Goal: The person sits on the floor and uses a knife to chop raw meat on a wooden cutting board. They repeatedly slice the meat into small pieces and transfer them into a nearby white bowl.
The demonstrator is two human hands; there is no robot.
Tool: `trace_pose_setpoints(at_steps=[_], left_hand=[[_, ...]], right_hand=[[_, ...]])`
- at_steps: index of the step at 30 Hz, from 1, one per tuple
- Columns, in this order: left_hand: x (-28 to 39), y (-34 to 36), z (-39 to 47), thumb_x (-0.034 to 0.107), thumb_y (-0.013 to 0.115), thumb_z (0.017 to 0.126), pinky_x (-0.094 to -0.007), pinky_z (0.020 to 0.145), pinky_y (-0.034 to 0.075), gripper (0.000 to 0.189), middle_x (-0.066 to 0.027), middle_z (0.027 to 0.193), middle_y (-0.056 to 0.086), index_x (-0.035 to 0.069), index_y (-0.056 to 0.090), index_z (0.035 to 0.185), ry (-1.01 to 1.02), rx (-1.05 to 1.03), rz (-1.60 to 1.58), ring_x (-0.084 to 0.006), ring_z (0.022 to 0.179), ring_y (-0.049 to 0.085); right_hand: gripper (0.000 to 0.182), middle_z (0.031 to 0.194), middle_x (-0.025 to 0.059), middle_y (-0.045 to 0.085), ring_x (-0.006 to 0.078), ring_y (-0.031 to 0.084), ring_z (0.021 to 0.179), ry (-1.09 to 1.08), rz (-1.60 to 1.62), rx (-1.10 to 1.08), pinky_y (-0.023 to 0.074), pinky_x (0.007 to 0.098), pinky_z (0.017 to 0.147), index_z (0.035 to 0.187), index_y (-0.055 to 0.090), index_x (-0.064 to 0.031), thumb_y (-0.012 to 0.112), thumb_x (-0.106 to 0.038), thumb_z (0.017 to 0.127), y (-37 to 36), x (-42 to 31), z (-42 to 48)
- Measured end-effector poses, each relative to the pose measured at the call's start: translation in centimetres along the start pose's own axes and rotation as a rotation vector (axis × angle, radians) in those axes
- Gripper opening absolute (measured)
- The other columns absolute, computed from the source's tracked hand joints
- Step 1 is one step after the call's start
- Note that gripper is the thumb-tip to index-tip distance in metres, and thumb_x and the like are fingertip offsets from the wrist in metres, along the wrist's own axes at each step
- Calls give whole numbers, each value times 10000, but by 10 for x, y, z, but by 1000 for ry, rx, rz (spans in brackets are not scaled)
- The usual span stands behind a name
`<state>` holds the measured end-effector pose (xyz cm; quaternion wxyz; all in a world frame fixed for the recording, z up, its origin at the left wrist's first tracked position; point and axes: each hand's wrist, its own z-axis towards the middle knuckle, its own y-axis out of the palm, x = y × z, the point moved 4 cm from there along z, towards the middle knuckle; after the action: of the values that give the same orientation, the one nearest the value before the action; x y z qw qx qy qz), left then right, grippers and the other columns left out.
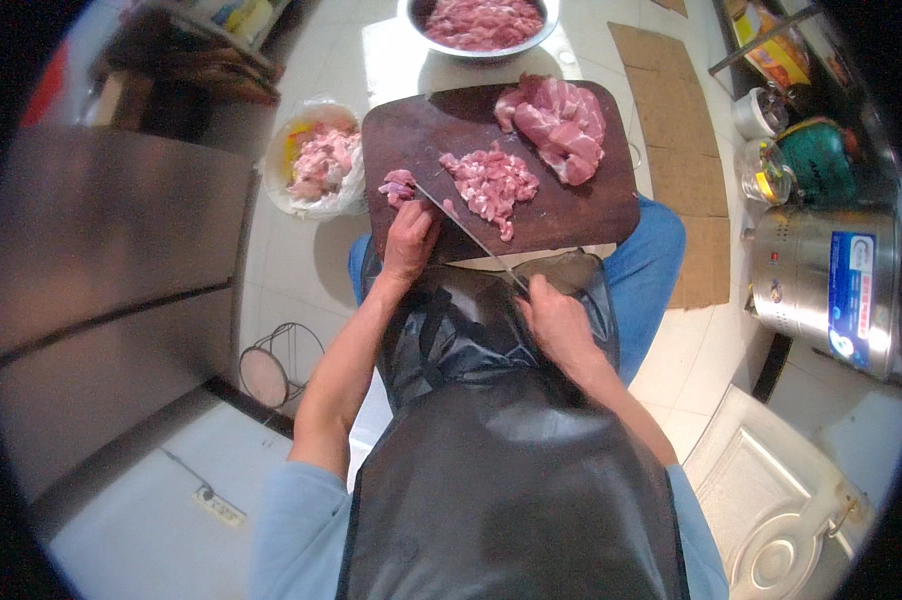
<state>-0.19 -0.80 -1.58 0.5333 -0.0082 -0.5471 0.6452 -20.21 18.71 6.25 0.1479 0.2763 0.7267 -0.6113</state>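
Note:
My right hand (pixel 560 319) grips the handle of a knife (pixel 470 226), whose long thin blade slants up and left across the dark wooden cutting board (pixel 586 217). By the blade tip, a small piece of raw meat (pixel 398 186) lies near the board's left side. My left hand (pixel 410 236) has its fingers curled against the near end of that piece; the fingertips are hidden. Chopped meat bits (pixel 492 184) form a loose pile right of the blade. At the board's far right rests a large cut of raw meat (pixel 560 127).
Beyond the board stands a metal bowl (pixel 488 54) of cut meat. A plastic-lined container (pixel 275 176) on the left holds pale trimmings. Flattened cardboard (pixel 683 187) lies on the tiled floor. My apron (pixel 511 480) covers my lap, and a wire stand (pixel 267 375) sits at lower left.

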Motion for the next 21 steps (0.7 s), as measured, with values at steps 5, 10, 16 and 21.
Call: trace_pose_setpoints(at_steps=[5,10,16,21], left_hand=[[8,-4,6,-4,750,826,-430,890,554,234,-139,1101,678,19,675,1046,34,35,-19,-347,1026,661],[17,-9,9,-1,763,823,-425,878,557,245,-136,1087,678,26,680,1052,4,81,-44,-348,1018,662],[12,-7,7,-23,749,825,-423,878,555,237,-141,1090,678,19,689,1050,48,39,-33,-352,1022,663],[9,-5,6,-31,745,813,-440,898,547,273,-149,1121,679,10,678,1074,43,33,-27,-371,1041,653]], right_hand=[[302,846,279,687,508,675,770,67,110,4,529,591,632,1031,500,-7,668,-258,1014,-15,16,-29],[297,866,266,692,495,681,756,34,172,82,540,564,619,1042,506,-7,670,-254,1015,-16,-5,-23],[305,869,251,692,471,688,728,13,101,126,548,542,594,1064,514,-10,677,-263,1009,-13,-3,-21],[320,860,244,690,476,684,707,-3,30,43,550,543,586,1063,515,-6,679,-274,1008,-10,-6,-26]])
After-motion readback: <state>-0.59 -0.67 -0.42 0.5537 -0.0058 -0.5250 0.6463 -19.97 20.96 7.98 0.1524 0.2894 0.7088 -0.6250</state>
